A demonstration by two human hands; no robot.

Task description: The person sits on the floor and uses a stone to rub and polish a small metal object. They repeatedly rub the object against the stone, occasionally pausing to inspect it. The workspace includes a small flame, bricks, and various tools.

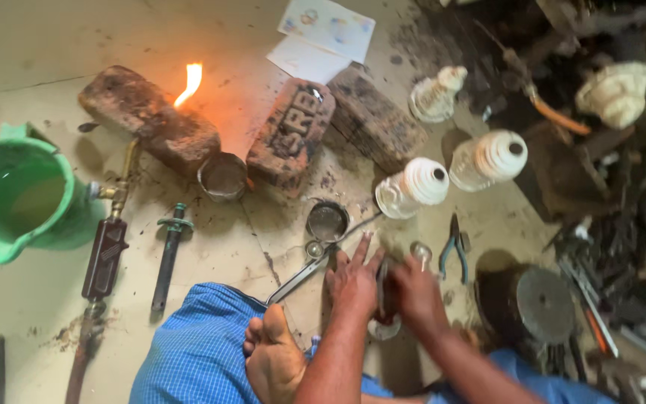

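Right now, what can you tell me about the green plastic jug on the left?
The green plastic jug stands upright on the pale floor at the left edge of the view, part cut off by the frame. It has a wide open mouth with a thick rim and a pouring lip toward the lower left, and holds clear liquid partway up. A handle part shows at its top. Nothing touches it; the brass-tipped torch lies just right of it, apart.

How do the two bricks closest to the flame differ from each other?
The left brick is rough, crumbled and sooty, lying slantwise with the flame at its end. The middle brick keeps a cleaner rectangular shape, shows raised moulded lettering on its top face, and has no flame beside it. Both are reddish-brown and lie flat on the floor.
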